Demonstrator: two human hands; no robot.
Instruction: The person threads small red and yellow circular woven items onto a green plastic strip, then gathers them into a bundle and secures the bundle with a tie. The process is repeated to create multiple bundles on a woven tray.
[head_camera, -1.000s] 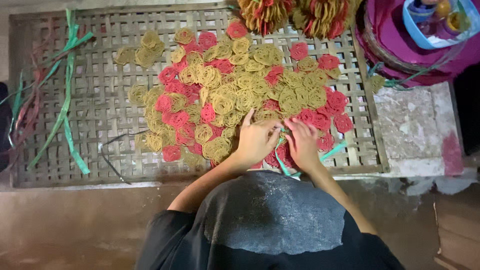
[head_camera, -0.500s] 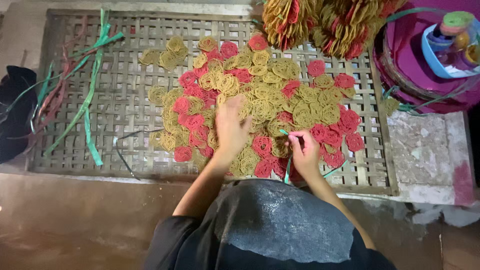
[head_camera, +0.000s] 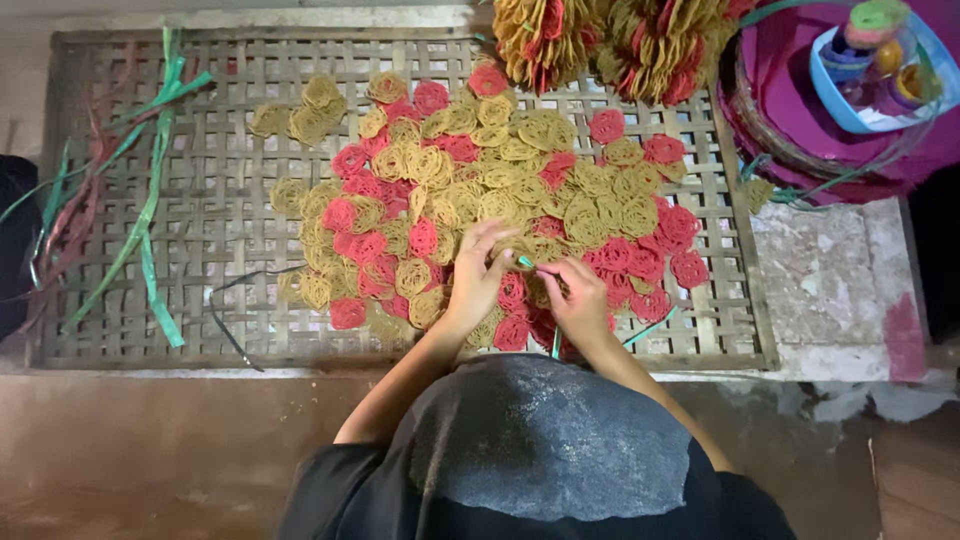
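Observation:
A heap of round coiled discs, yellow (head_camera: 545, 130) and red (head_camera: 350, 160), lies spread on a woven bamboo tray (head_camera: 215, 210). Both my hands work at the near edge of the heap. My left hand (head_camera: 476, 280) pinches a yellow disc (head_camera: 500, 238) with its fingertips. Close beside it, my right hand (head_camera: 580, 298) grips the tip of a thin green strip (head_camera: 526, 262), which points at the left fingers. The strip's tail (head_camera: 648, 328) trails out below my right hand. My dark-covered head (head_camera: 550, 440) hides the tray's near edge.
Loose green and red strips (head_camera: 150, 215) lie on the tray's left side. Two bundles of strung discs (head_camera: 610, 40) rest at the far edge. A magenta basket (head_camera: 790, 110) holding a blue tub (head_camera: 870, 85) of small containers stands at the far right, beside a stone slab (head_camera: 830, 280).
My left hand has pulled back from lying flat on the heap and now meets my right hand. The right hand has lifted the green strip's tip towards it.

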